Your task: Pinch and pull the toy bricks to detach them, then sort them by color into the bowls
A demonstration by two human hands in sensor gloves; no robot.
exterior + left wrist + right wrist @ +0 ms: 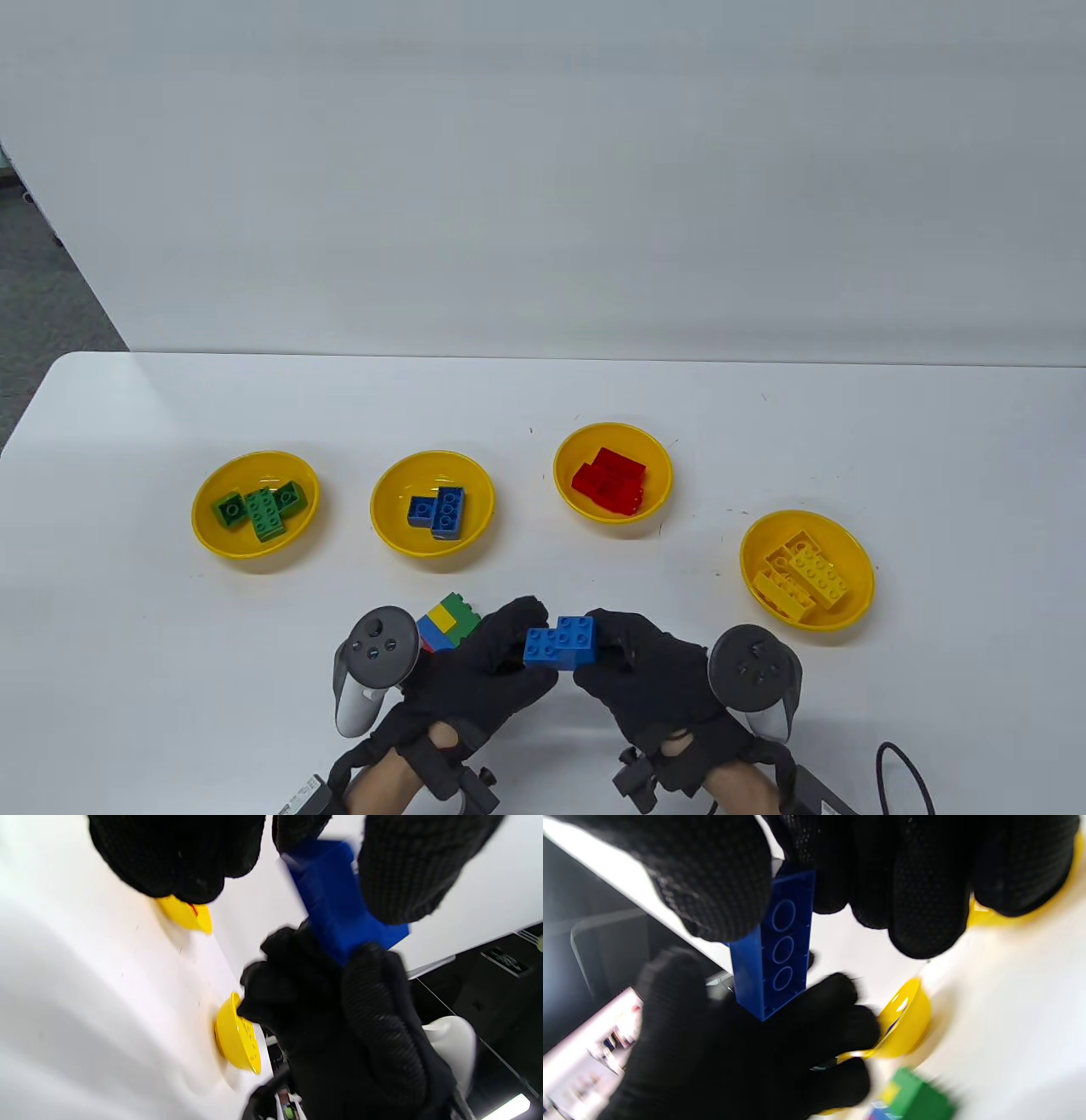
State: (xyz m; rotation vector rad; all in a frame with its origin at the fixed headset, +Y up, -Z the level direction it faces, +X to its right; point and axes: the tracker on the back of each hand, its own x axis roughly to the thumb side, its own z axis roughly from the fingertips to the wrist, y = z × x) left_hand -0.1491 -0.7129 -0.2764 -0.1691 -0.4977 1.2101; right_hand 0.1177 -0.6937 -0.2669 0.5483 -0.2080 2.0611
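Observation:
Both gloved hands hold one blue brick (560,641) above the table's front edge. My left hand (519,643) pinches its left end between fingers and thumb, and my right hand (596,652) pinches its right end. The left wrist view shows the blue brick (339,912) from the side, and the right wrist view shows the hollow underside of the blue brick (774,950). A small stack of joined bricks (447,624), green, yellow, blue and red, lies on the table just beyond my left hand, also seen as a blurred stack (912,1094).
Four yellow bowls stand in a row across the table. The leftmost bowl (204,526) holds green bricks, the second bowl (390,535) blue ones, the third bowl (568,450) red ones, the rightmost bowl (755,543) yellow ones. A black cable (899,764) lies at the front right.

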